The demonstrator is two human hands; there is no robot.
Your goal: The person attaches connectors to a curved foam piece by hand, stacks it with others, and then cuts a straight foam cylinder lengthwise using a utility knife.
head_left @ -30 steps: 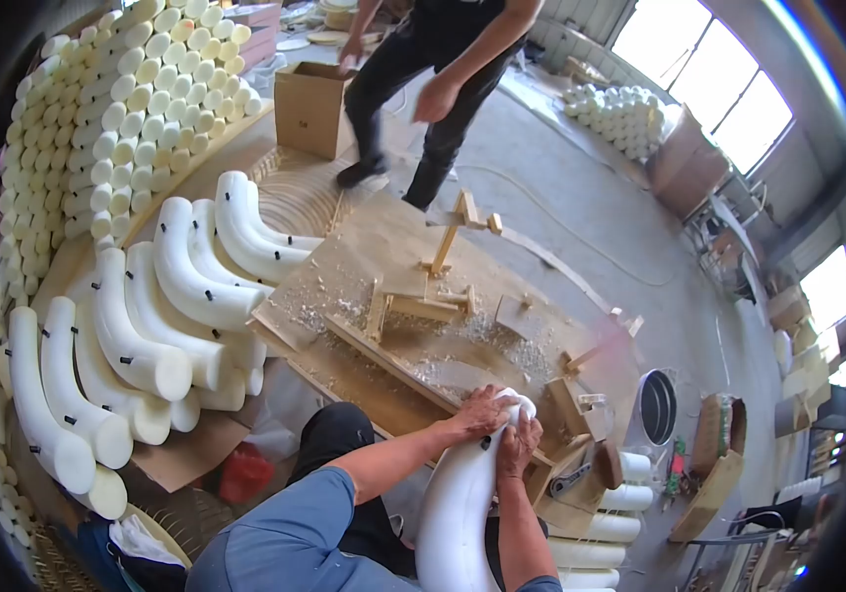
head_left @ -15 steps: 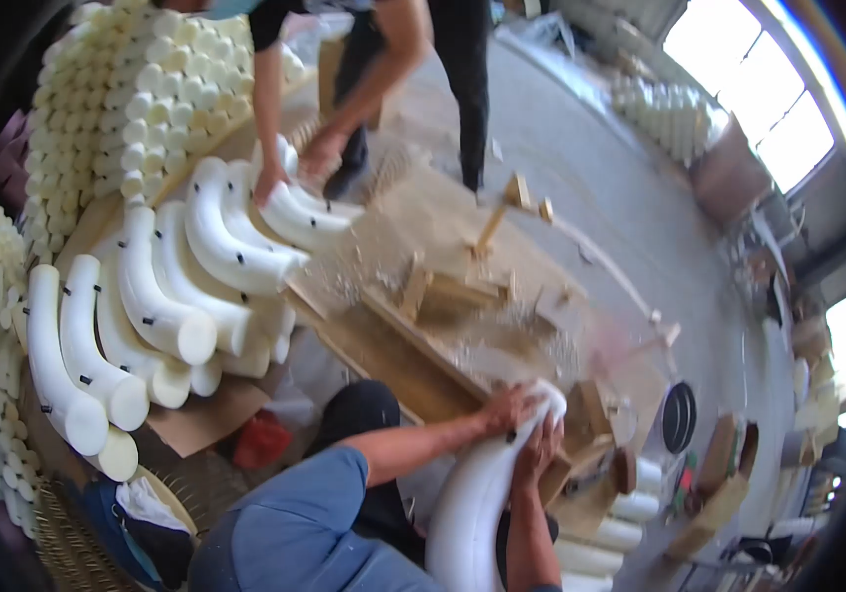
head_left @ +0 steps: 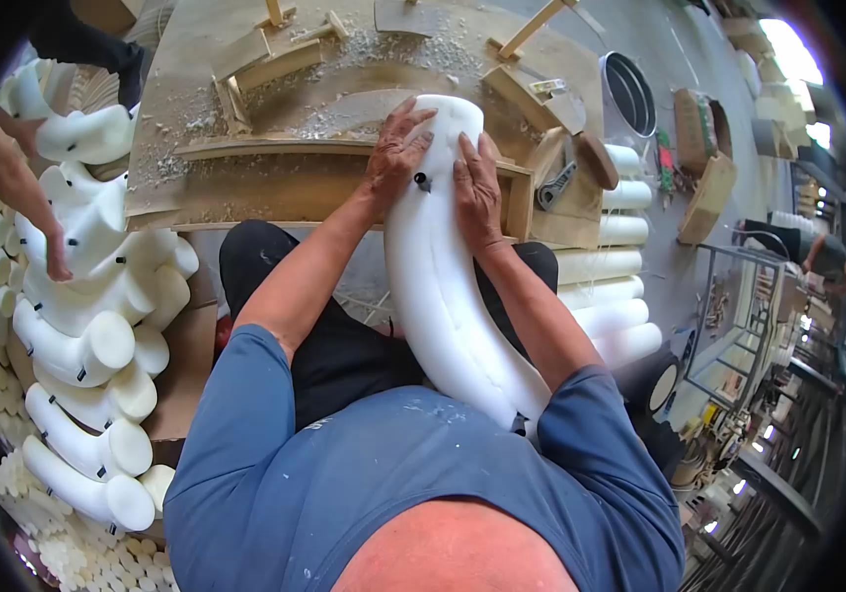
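Note:
A long curved white foam piece (head_left: 443, 266), with a black plug near its top end, runs from the workbench edge down to my lap. My left hand (head_left: 398, 153) wraps the left side of its upper end, fingers over the edge. On the opposite side, my right hand (head_left: 479, 192) presses against it, fingers pointing up along the surface. Between them the two hands grip the piece. Its lower end leans against my body beside my right upper arm, where another dark plug shows.
The wooden workbench (head_left: 171, 128) carries shavings, wooden jigs and a hand tool (head_left: 556, 185). More curved white pieces (head_left: 77, 340) are piled at left, where a co-worker's hand (head_left: 56, 255) reaches in. White cylinders (head_left: 620, 230) lie at right, near a round black-rimmed container (head_left: 628, 94).
My view has swung round, bringing the held piece to the middle and the co-worker to the left edge. Both hands stay at the piece's upper end, now spread along its two sides.

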